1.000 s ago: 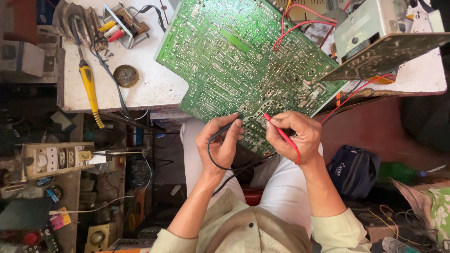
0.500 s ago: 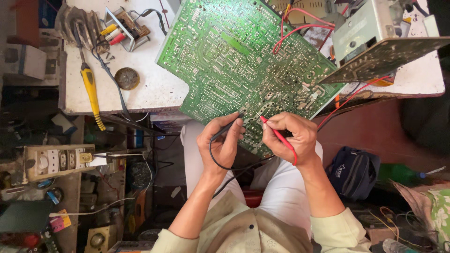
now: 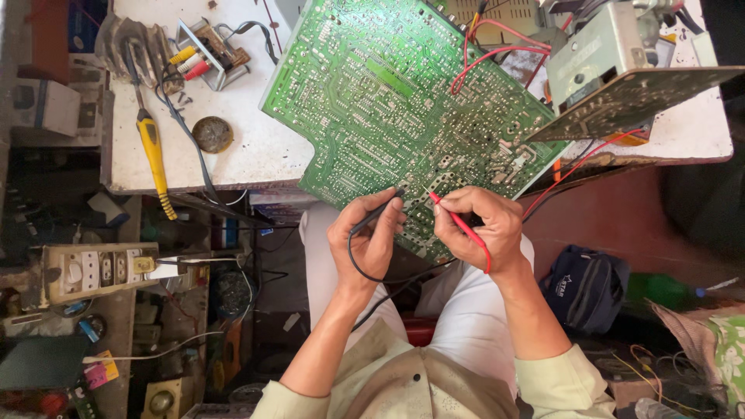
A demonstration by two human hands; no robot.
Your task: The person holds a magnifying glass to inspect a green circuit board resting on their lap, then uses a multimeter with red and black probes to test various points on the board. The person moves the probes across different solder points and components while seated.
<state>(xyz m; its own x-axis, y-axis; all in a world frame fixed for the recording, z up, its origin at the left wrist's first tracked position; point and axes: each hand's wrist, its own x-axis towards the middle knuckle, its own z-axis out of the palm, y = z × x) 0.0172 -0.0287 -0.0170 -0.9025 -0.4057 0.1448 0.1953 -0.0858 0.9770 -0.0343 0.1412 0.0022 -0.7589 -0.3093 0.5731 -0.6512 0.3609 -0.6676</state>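
Left hand [image 3: 371, 244], low in the frame's centre, pinches the black probe [image 3: 378, 212]; right hand [image 3: 481, 226] grips the red probe [image 3: 456, 219]. Both tips touch the green circuit board's [image 3: 403, 101] lower edge, which overhangs the desk [image 3: 256, 147]. Since half a second ago the tips have barely shifted, suggesting a steady reading.

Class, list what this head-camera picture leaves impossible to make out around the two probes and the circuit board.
- Black probe tip contact: too small, head view.
- Red probe shaft: partly hidden inside right hand.
- Circuit board top: cut by the frame edge.
- Board's near edge: covered by left hand and right hand.
- Probe leads' far ends: hidden under the forearms.
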